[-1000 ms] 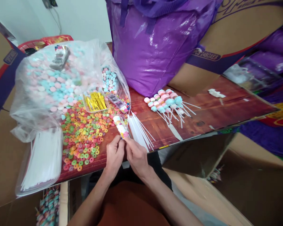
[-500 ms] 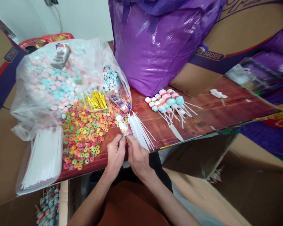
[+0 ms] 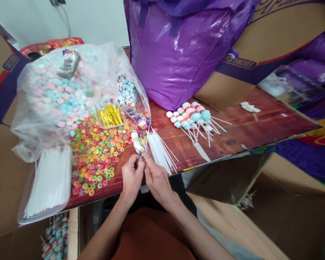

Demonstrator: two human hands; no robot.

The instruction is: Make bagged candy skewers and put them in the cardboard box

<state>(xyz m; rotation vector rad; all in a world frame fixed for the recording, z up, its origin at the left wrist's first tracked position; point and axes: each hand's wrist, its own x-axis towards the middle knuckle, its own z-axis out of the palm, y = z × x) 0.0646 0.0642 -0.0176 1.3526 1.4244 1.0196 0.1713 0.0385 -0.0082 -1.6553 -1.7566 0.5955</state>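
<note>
My left hand (image 3: pixel 131 176) and my right hand (image 3: pixel 157 177) meet at the near edge of the wooden table (image 3: pixel 260 126), fingers pinched together on the lower end of a wrapped candy skewer (image 3: pixel 137 143). The skewer stands tilted away from me, its pastel candies inside a clear wrapper. Just right of it lies a fan of white sticks (image 3: pixel 159 148). A heap of coloured ring candies (image 3: pixel 97 155) spreads to the left of my hands.
A big clear bag of pastel candies (image 3: pixel 65 94) fills the left of the table, with a tray of gold twist ties (image 3: pixel 109 116) beside it. Finished candy skewers (image 3: pixel 192 117) lie mid-table. A purple bag (image 3: pixel 184 50) stands behind. A packet of white sticks (image 3: pixel 48 184) overhangs the left.
The wrapped skewer has swung between my fingers, leaning right and then back a little left. Both hands stay at the table edge, pinched on its lower end.
</note>
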